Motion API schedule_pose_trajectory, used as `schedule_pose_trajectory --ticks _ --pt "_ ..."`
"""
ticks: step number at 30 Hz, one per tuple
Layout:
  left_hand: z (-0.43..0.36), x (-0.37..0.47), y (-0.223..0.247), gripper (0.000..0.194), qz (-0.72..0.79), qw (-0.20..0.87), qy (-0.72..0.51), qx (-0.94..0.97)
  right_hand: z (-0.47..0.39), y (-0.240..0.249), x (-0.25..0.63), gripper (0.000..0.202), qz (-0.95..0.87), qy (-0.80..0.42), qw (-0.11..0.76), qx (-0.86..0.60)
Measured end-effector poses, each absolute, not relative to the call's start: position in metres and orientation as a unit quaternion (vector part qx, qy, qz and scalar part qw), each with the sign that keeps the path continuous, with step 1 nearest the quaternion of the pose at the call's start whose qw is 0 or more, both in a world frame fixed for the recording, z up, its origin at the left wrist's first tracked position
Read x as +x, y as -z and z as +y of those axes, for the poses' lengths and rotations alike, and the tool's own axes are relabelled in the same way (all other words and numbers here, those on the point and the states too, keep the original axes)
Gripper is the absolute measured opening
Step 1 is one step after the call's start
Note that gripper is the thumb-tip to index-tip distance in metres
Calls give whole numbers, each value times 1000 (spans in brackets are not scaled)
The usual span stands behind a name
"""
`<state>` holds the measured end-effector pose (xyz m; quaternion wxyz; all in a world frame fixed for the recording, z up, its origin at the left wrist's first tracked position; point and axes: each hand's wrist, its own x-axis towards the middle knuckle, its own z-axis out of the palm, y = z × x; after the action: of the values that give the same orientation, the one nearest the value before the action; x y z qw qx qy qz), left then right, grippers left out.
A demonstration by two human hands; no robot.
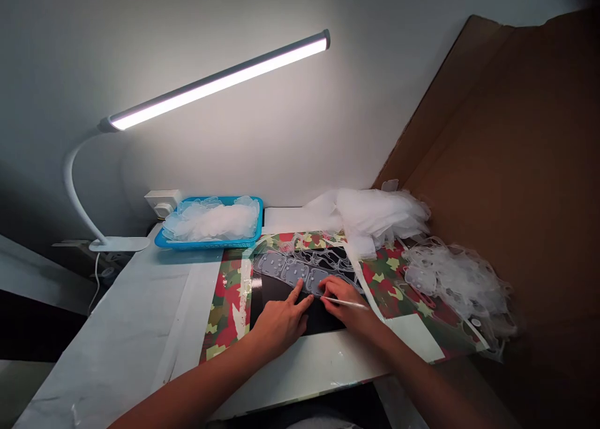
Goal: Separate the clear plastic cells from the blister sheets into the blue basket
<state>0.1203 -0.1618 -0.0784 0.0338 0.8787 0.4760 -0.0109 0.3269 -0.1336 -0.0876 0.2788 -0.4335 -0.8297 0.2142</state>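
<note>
A translucent sheet with rounded cut shapes (pixel 295 272) lies on a black mat (pixel 281 304). My left hand (pixel 280 321) rests at its near edge, index finger and thumb extended and touching it, the other fingers curled. In my right hand (pixel 345 304) is a thin white pen-like tool (pixel 345 302), its tip pointing left at the sheet's near edge, close to my left thumb. What kind of tool it is I cannot make out. Loose clear trimmings (pixel 323 254) lie just behind the sheet.
Behind left, a blue basket (pixel 259 222) holds translucent pieces. White thin sheets (pixel 379 213) are stacked at the back right, with a heap of clear scraps (pixel 462 285) beside them. A cardboard panel (pixel 506 166) borders the right. A lit lamp (pixel 220 82) hangs overhead.
</note>
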Motion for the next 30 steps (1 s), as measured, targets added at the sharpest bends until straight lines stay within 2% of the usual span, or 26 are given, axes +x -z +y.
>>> schedule_pose_trajectory --ticks 2,6,9,13,17,22,25,30 --pt "-161 120 76 49 475 42 17 879 -134 92 325 11 -850 -167 276 -417" --pt "-161 119 71 50 473 58 19 879 -135 96 322 20 -853 -115 286 -421" --pt "-162 119 69 50 478 71 17 875 -136 93 331 20 -787 -156 345 -488" --pt "-161 119 67 50 486 93 4 869 -136 89 358 24 -614 -180 452 -622" --pt "-160 117 62 49 485 110 4 868 -140 92 384 36 -514 -229 524 -639" --pt "-146 112 48 47 472 136 -3 871 -149 93 399 35 -434 -214 571 -663" --pt "-121 116 37 32 480 205 -47 852 -152 85 395 33 -457 -252 593 -613" --pt "-75 150 34 66 474 460 -167 732 -164 59 371 26 -583 -288 524 -550"
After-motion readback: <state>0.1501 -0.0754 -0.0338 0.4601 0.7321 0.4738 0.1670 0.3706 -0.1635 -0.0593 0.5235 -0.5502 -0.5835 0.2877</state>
